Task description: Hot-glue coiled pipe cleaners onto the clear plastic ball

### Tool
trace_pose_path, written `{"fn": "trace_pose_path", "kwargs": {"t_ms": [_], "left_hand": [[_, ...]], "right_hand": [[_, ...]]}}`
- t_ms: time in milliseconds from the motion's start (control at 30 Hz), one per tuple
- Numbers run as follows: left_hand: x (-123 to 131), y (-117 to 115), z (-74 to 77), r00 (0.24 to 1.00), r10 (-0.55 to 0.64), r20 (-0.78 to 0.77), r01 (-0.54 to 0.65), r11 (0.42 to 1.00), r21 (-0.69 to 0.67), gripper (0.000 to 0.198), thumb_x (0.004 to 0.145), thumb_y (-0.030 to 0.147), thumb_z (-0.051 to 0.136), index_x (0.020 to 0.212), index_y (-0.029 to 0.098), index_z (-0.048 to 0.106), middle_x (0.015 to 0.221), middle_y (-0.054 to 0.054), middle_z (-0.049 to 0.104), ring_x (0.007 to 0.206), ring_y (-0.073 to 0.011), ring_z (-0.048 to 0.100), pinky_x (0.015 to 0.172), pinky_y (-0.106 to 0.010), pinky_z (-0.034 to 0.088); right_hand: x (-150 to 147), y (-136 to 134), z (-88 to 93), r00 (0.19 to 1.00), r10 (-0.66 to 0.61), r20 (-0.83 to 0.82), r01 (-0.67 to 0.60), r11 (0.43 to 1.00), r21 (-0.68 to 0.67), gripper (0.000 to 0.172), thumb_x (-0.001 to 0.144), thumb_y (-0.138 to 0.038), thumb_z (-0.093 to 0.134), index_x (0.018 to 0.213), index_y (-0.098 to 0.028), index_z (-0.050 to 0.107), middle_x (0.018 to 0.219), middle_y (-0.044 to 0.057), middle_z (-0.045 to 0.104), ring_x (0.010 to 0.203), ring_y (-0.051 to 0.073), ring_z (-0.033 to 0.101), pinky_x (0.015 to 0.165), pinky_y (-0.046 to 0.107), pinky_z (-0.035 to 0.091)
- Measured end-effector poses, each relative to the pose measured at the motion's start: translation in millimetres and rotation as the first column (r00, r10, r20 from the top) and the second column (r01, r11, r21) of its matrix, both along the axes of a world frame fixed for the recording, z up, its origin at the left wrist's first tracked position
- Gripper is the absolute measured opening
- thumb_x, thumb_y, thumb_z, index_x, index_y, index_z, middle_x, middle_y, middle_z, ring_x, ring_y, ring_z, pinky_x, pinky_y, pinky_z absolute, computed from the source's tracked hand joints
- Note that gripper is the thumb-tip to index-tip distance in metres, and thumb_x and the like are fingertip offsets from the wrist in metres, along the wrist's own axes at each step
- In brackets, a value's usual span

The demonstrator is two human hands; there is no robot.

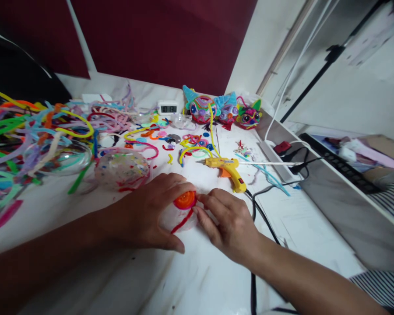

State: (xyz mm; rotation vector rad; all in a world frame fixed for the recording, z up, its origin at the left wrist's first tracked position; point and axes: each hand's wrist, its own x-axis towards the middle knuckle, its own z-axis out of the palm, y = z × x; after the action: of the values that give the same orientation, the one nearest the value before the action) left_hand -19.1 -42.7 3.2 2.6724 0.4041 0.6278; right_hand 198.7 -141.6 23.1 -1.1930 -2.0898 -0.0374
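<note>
A clear, rounded plastic piece [166, 221] stands on the white table in front of me. An orange coil of pipe cleaner [184, 200] with a pinkish-red rim sits on its upper side. My left hand [154, 210] is curved around the left of the plastic piece, with its fingers over the top and its thumb low in front. A red pipe cleaner [183, 220] slants across the front up to the coil's edge. There my right hand [228, 218] pinches with thumb and forefinger; the exact grip is partly hidden.
A yellow glue gun [228, 168] lies behind my right hand, its black cable [253, 245] running forward. Colourful pipe cleaners [36, 127] heap at the left near a speckled clear ball [122, 169]. Decorated animal heads [202, 108] and a digital clock [168, 107] stand at the back.
</note>
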Motion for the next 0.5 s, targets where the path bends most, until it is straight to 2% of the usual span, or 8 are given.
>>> {"fn": "trace_pose_path", "kwargs": {"t_ms": [200, 300, 500], "left_hand": [[6.2, -6.8, 3.9, 0.998, 0.04, 0.039, -0.041, 0.999, 0.035, 0.058, 0.087, 0.037, 0.068, 0.139, 0.029, 0.042, 0.131, -0.011, 0.059, 0.118, -0.0331, 0.059, 0.098, -0.048, 0.053], [6.7, -5.8, 7.4, 0.998, 0.03, 0.048, -0.032, 0.999, 0.036, 0.05, 0.092, 0.038, 0.063, 0.136, 0.03, 0.043, 0.127, -0.01, 0.061, 0.116, -0.0316, 0.061, 0.097, -0.046, 0.054], [4.6, -2.6, 11.0, 0.999, -0.019, 0.027, 0.018, 0.999, 0.037, 0.047, 0.096, 0.041, 0.058, 0.138, 0.031, 0.038, 0.129, -0.011, 0.06, 0.118, -0.0322, 0.059, 0.097, -0.048, 0.052]], "right_hand": [[0.8, -0.3, 0.2, 1.0, 0.008, 0.024, -0.008, 1.0, 0.015, 0.027, 0.104, -0.021, 0.05, 0.096, -0.009, 0.073, 0.074, 0.008, 0.064, 0.065, 0.019, 0.06, 0.059, 0.03, 0.05], [2.0, -0.6, 1.0, 0.999, 0.027, 0.033, -0.027, 1.0, 0.013, 0.024, 0.102, -0.021, 0.053, 0.099, -0.008, 0.073, 0.075, 0.009, 0.065, 0.066, 0.02, 0.061, 0.06, 0.031, 0.051], [1.3, -0.2, 1.6, 0.999, 0.041, 0.004, -0.041, 0.999, 0.01, 0.023, 0.098, -0.019, 0.058, 0.098, -0.003, 0.075, 0.075, 0.011, 0.067, 0.066, 0.021, 0.061, 0.06, 0.032, 0.051]]}}
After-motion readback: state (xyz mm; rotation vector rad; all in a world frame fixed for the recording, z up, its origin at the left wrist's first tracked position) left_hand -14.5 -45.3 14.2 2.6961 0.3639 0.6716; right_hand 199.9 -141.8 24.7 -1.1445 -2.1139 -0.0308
